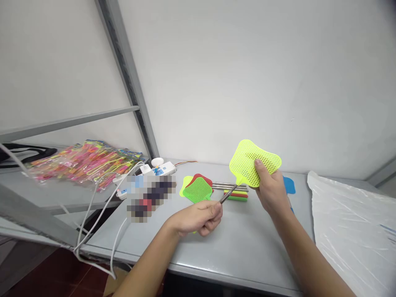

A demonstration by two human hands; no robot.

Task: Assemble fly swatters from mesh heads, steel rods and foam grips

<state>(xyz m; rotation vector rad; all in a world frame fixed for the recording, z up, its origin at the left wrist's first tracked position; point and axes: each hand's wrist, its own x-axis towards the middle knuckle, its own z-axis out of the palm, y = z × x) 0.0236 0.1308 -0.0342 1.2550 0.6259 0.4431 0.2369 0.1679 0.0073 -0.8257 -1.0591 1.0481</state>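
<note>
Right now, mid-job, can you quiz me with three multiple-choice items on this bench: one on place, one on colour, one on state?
1. Where do the spare swatter heads lie?
A. on the table, left of the raised swatter
B. in the plastic bag
C. on the floor

2. What colour is the swatter head in the right hand?
A. red
B. blue
C. yellow-green

3. How is the left hand?
A. open, flat on the table
B. closed on the metal handle
C. out of view

Answers:
1 A: they rest on the grey table, left of the lifted one.
2 C: its mesh is bright yellow-green.
3 B: its fingers pinch the rod's lower end.
</note>
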